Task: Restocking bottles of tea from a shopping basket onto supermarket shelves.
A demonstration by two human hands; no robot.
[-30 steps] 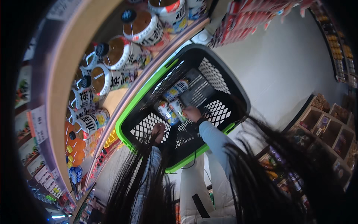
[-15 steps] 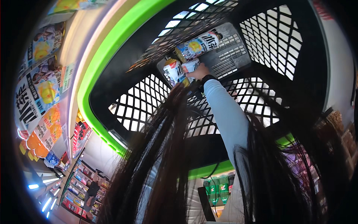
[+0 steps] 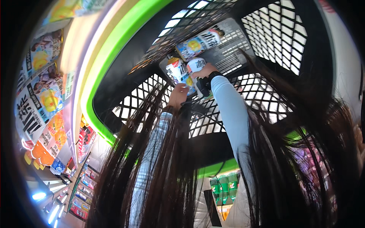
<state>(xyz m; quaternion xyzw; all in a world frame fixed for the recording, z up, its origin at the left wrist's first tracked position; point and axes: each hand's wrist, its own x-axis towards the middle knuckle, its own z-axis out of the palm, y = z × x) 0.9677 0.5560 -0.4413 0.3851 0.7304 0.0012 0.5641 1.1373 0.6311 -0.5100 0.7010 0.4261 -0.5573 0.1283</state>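
Note:
Deep inside a black mesh-sided shopping basket with a green rim, my right hand is closed on a drink bottle with a white label. Just left of it sits a second labelled bottle with a yellow and orange upper part. My left hand is at the lower end of these two bottles, its visible fingers loosely apart; strands of hair cover part of it. Beyond both hands a third bottle lies on its side along the basket's far left wall, its dark cap to the right.
At the left stands a shelf edge with printed drink posters. Green bottles show below the basket's near rim. Long dark hair hangs across the lower view. Shelves of packaged goods are at the lower left.
My left hand has come into clear sight beside the bottles. The bottle in my right hand has tilted more upright, with its end now facing me. The view has shifted slightly.

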